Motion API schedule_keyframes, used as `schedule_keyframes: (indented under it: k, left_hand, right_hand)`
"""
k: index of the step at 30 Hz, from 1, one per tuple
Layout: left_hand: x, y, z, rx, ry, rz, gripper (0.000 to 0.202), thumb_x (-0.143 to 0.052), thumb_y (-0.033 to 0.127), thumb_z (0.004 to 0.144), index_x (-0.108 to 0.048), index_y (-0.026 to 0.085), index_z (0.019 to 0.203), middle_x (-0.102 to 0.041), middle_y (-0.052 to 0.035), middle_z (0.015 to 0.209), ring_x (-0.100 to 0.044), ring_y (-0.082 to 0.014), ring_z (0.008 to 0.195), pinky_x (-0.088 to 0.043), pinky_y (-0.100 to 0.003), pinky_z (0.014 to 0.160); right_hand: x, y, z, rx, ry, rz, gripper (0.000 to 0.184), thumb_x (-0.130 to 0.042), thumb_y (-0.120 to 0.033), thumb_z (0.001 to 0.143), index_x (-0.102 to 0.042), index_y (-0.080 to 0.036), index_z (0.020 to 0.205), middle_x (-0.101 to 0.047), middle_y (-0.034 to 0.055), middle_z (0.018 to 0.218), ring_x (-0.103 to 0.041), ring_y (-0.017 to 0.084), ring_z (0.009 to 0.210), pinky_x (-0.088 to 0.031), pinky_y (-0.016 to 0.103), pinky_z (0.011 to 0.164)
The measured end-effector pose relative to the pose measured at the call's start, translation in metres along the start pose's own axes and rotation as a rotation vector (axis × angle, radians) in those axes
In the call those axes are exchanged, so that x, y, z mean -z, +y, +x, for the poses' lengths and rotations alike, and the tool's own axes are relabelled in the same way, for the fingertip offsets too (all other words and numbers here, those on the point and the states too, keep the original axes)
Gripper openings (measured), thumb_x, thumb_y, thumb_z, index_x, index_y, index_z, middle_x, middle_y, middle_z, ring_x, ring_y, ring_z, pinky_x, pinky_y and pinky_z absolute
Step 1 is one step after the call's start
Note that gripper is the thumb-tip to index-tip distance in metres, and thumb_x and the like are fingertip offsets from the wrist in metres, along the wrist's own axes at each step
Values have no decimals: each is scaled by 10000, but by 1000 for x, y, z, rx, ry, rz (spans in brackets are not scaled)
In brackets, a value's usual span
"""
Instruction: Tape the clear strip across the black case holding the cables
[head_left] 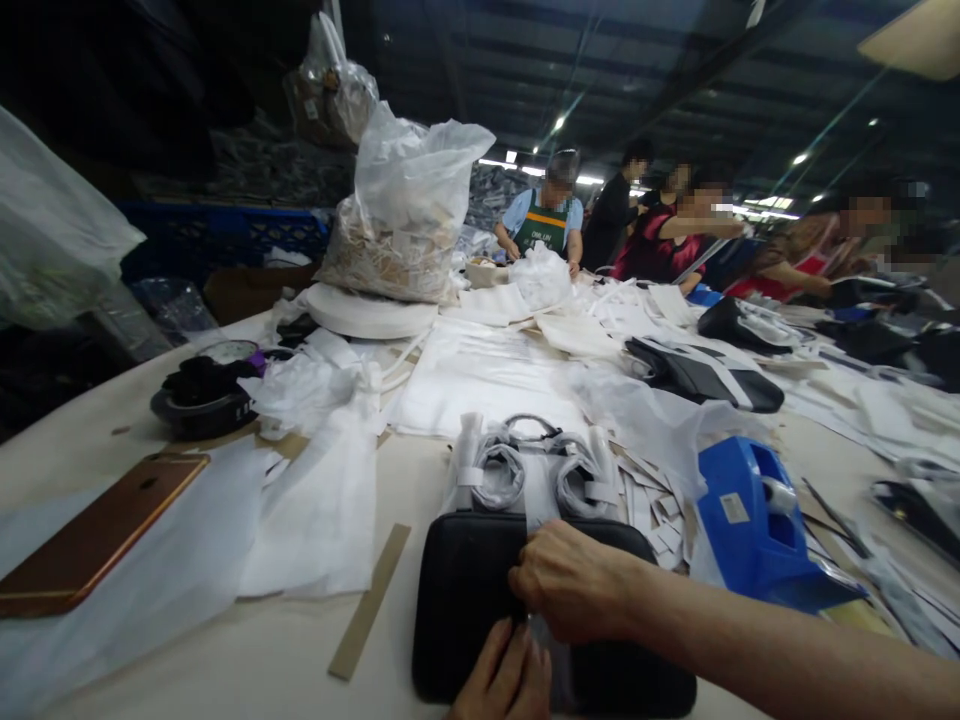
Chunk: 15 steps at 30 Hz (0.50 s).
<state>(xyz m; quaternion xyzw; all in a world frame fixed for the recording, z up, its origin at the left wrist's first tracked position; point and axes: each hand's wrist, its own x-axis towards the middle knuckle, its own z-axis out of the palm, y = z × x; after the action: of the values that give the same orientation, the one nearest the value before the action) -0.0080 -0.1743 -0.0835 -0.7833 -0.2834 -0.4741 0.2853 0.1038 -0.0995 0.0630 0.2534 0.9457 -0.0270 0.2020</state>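
A black handbag (466, 600) lies on the table in front of me. Its wrapped handles and straps (500, 475) stretch out beyond its far edge. Down the middle of the bag runs a whitish, translucent strip (538, 487). My right hand (574, 585) is curled over this strip, fingers bent and pinched on it; the fingertips are partly hidden. At the bag's near side rests my left hand (508, 675), its fingers stretched out and lying against the bag beside the strip.
A blue tape dispenser (750, 520) stands right of the bag, near paper scraps (652, 505). Leftward lie a phone (97, 530), a cardboard strip (371, 600) and white sheets (322, 510). Farther back are a filled plastic bag (397, 220), other black bags (705, 370) and co-workers (544, 215).
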Motion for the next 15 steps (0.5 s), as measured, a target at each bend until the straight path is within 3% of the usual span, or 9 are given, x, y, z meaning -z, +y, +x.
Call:
schedule_keyframes:
  k: [3,6,7,9,10,12,14,15]
  left_hand:
    - [-3,-3,-1,-47,-19,35,313,-385,-37,814,-645,127,759,-606,21,711,-623,-109,885,-254,-370,1128]
    - [0,-6,1,-57,-32,37,315,-376,-10,834,-650,128,761,-616,29,701,-643,-98,780,-271,-380,1121]
    - [1,-6,2,-50,-39,35,320,-369,0,840,-651,128,759,-621,31,695,-648,-97,745,-267,-385,1123]
    - [3,-5,4,-46,-62,27,318,-372,10,842,-651,135,754,-634,38,683,-654,-96,715,-258,-378,1124]
    - [3,-4,5,-37,-73,16,313,-378,14,843,-650,139,751,-641,39,682,-657,-96,720,-265,-363,1120]
    - [4,-1,6,3,-62,-18,307,-388,26,848,-636,147,715,-649,36,663,-659,-91,722,-308,-315,1093]
    - [8,-2,6,53,-22,-51,325,-380,33,854,-603,157,653,-633,37,604,-656,-77,694,-364,-250,1044]
    - [11,-4,5,75,-15,-73,339,-370,37,857,-581,164,625,-620,37,577,-653,-69,682,-386,-216,1018]
  right_hand:
    - [5,7,5,-153,3,64,117,-691,-254,652,-662,-144,677,-676,79,638,-646,229,602,-252,258,402]
    - [1,15,-4,-337,128,84,351,-740,-389,627,-649,-110,822,-680,104,685,-648,264,634,-370,273,452]
    - [-5,14,-9,-408,166,89,352,-715,-385,672,-632,-102,865,-679,110,715,-648,263,659,-408,285,491]
    - [-24,5,-20,-479,309,92,184,-583,-282,806,-616,-118,882,-676,99,772,-644,233,715,-459,298,584]
    - [-37,-4,-25,-468,401,72,150,-483,-196,855,-619,-136,873,-678,88,816,-640,213,763,-474,301,644]
    - [-67,-25,-33,-279,785,-47,286,-350,-150,895,-621,-143,987,-681,71,952,-624,202,889,-486,324,768]
    - [-97,-44,-39,-180,973,-250,309,-328,-164,927,-604,-132,1060,-661,40,1071,-597,191,993,-478,313,833]
    - [-109,-51,-43,-151,993,-302,290,-349,-171,933,-603,-138,1069,-658,14,1087,-591,177,1012,-477,298,849]
